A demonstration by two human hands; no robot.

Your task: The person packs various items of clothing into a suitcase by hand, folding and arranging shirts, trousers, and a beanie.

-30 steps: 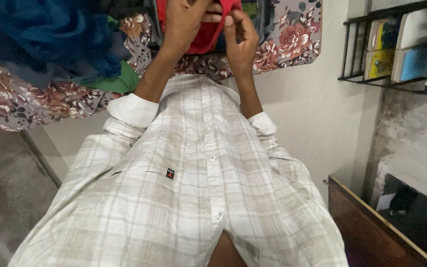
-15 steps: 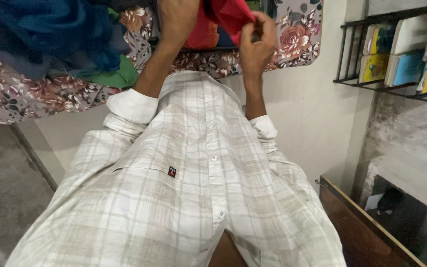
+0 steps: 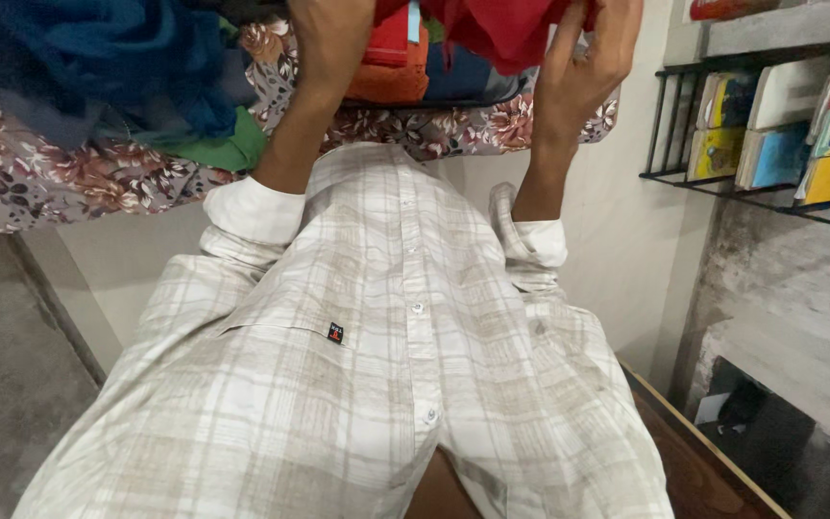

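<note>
A red cloth (image 3: pixel 506 29) is stretched between my two hands at the top of the view. My right hand (image 3: pixel 583 67) grips its right end, fingers curled into the fabric. My left hand (image 3: pixel 329 38) holds the left end, and the frame edge cuts off its fingertips. Under the cloth is a stack of folded clothes, with an orange piece (image 3: pixel 386 82) and a dark blue piece (image 3: pixel 458 82). The stack rests on a surface covered in floral fabric (image 3: pixel 69 183). My checked shirt (image 3: pixel 386 365) fills the middle of the view.
A heap of blue cloth (image 3: pixel 98 58) and a green piece (image 3: pixel 223 152) lie on the floral fabric at the left. A black metal wall rack (image 3: pixel 670 130) with books hangs at the right. A wooden furniture edge (image 3: pixel 703 461) shows at the bottom right.
My right hand has moved right and up, drawing the red cloth out wide. My left hand has stayed at the stack. The orange and blue folded pieces now show.
</note>
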